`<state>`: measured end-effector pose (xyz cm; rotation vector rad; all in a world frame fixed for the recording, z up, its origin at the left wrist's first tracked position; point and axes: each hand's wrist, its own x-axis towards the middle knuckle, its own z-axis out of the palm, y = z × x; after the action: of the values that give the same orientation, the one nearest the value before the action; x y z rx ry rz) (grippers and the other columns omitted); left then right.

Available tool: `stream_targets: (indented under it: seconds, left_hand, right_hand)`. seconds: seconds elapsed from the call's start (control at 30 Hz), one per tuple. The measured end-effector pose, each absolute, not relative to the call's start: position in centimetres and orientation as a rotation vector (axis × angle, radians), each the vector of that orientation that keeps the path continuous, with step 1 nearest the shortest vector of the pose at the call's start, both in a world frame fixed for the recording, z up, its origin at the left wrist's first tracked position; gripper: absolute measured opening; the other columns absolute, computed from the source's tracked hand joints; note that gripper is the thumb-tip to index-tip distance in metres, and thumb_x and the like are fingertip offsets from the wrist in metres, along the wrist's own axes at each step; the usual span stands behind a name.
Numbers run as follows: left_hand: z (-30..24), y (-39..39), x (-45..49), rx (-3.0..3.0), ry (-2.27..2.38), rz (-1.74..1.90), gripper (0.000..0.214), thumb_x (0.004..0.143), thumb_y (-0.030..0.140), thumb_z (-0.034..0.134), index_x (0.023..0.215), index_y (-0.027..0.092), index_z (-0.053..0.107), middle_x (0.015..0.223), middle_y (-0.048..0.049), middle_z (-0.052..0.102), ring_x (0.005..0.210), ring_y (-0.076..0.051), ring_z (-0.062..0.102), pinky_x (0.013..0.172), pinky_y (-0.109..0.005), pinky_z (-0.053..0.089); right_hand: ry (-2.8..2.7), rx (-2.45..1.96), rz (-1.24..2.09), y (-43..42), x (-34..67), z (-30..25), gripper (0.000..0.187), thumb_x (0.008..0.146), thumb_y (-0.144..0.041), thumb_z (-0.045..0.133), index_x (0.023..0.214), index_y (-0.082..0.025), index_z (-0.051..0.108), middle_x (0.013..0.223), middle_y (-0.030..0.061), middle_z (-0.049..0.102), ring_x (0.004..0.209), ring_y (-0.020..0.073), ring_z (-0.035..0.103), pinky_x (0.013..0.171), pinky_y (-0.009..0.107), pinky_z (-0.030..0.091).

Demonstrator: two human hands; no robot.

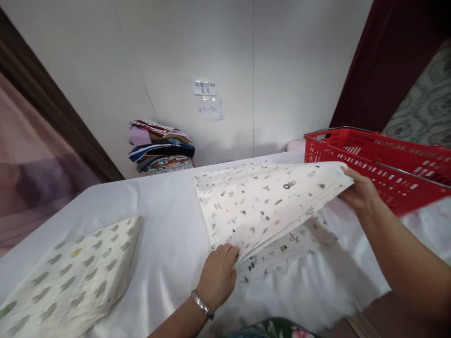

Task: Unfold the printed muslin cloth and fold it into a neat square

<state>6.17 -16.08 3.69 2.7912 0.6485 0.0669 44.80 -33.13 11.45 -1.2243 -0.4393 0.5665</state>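
Note:
A white cloth (253,202) with small scattered prints lies partly folded on the white-covered table (165,220). My right hand (361,190) grips its right corner and holds that side raised off the layer below. At the near left corner, my left hand (219,272) is closed on the cloth's edge, a silver bracelet on its wrist. Beneath the lifted side, a lower layer of the same print shows on the table. To the left rests a folded cream cloth (81,272) with grey cactus-like shapes, untouched by either hand.
A red plastic basket (398,183) stands at the right, close behind my right hand. Folded fabrics (162,150) are piled beyond the table's far edge. Handwritten paper labels (208,109) are taped to the pale wall. A sheer pink curtain (38,173) hangs at the left.

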Motion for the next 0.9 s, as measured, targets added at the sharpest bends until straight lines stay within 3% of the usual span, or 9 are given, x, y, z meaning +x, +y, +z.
stream_targets:
  seconds: [0.13, 0.23, 0.43, 0.6, 0.9]
  left_hand:
    - [3.6, -15.9, 5.4, 2.782, 0.613, 0.002, 0.034, 0.064, 0.002, 0.044, 0.089, 0.020, 0.058, 0.095, -0.0032, 0.057, 0.093, -0.018, 0.049, 0.085, -0.032, 0.038]
    - [3.8, -15.5, 4.4, 2.810, 0.620, 0.055, 0.031, 0.066, -0.001, 0.041, 0.084, 0.020, 0.056, 0.093, -0.0029, 0.056, 0.094, -0.017, 0.049, 0.085, -0.030, 0.038]
    - [3.7, -14.5, 1.8, 2.867, 0.701, 0.097, 0.026, 0.071, 0.002, 0.036, 0.078, 0.021, 0.052, 0.085, -0.0012, 0.054, 0.082, -0.016, 0.052, 0.069, -0.028, 0.040]
    - [2.9, -14.4, 0.4, 2.822, 0.864, 0.196, 0.020, 0.076, 0.010, 0.034, 0.081, 0.022, 0.048, 0.086, -0.0006, 0.053, 0.081, -0.015, 0.053, 0.065, -0.026, 0.040]
    - [2.5, -15.6, -0.6, 2.795, 0.897, 0.075, 0.020, 0.080, 0.012, 0.031, 0.089, 0.023, 0.046, 0.104, -0.0017, 0.050, 0.087, -0.014, 0.054, 0.065, -0.026, 0.040]
  right_hand:
    - [-0.187, -1.537, 0.681, -37.7, 44.7, 6.1, 0.003, 0.073, -0.018, 0.058, 0.076, -0.019, 0.057, 0.071, 0.0053, 0.066, 0.069, 0.0169, 0.062, 0.060, 0.024, 0.051]
    - [-0.186, -1.695, 0.873, -39.6, 43.3, 2.4, 0.011, 0.069, -0.020, 0.065, 0.072, -0.018, 0.054, 0.065, 0.0029, 0.063, 0.059, 0.0138, 0.060, 0.053, 0.023, 0.050]
    - [-0.326, -1.916, 1.012, -39.6, 41.8, 2.7, 0.026, 0.068, -0.035, 0.068, 0.069, -0.015, 0.052, 0.052, 0.0010, 0.057, 0.040, 0.0089, 0.050, 0.034, 0.018, 0.036]
    - [-0.554, -1.672, 0.970, -37.7, 41.8, 5.1, 0.030, 0.069, -0.040, 0.068, 0.079, -0.017, 0.052, 0.063, -0.0012, 0.057, 0.049, 0.0071, 0.054, 0.040, 0.015, 0.039]
    - [-0.494, -2.266, 0.956, -37.9, 41.5, 2.9, 0.022, 0.076, -0.035, 0.059, 0.073, -0.017, 0.049, 0.053, -0.0012, 0.055, 0.045, 0.0103, 0.054, 0.042, 0.020, 0.041]
